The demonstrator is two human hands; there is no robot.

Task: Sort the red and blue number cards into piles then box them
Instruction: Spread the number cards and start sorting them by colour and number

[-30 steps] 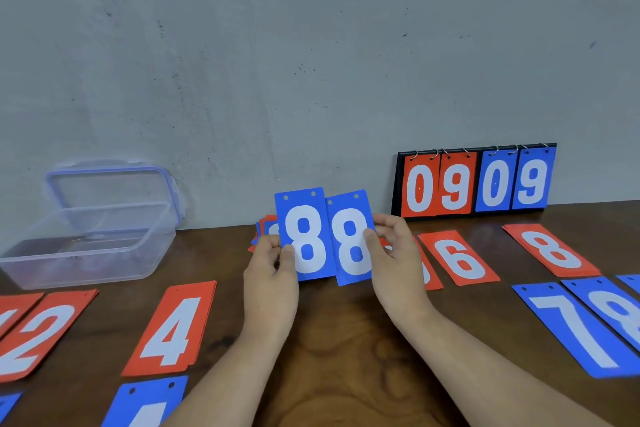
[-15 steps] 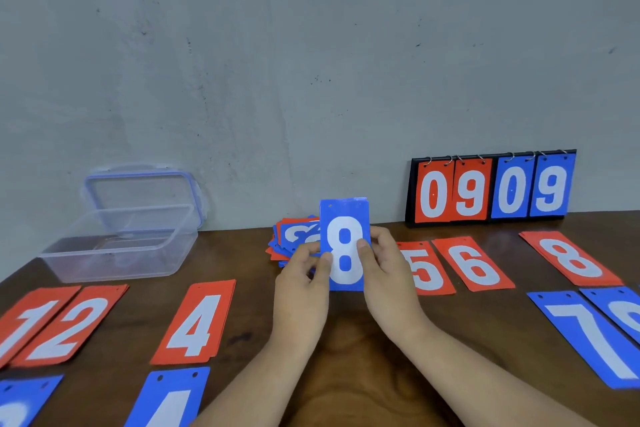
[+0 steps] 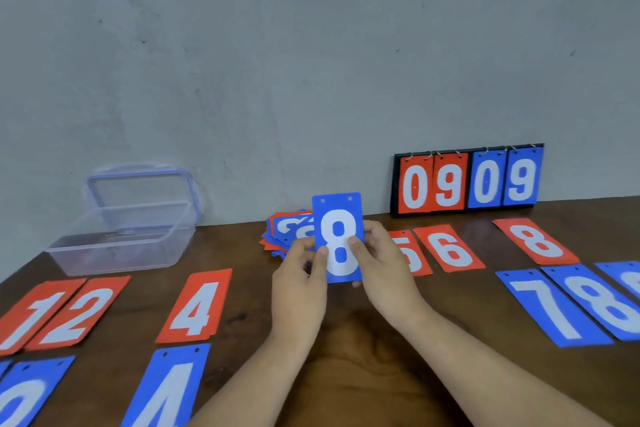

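At left, open clear box (image 3: 121,253), blue 8 (image 3: 337,218) in left hand (image 3: 299,288), right hand (image 3: 384,263)

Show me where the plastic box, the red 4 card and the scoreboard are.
plastic box (image 3: 116,256), head view, front wall.
red 4 card (image 3: 194,307), head view, middle of card.
scoreboard (image 3: 467,180), head view, centre, where red meets blue.

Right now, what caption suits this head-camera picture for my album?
Left hand and right hand hold a blue 8 card above a table of number cards.
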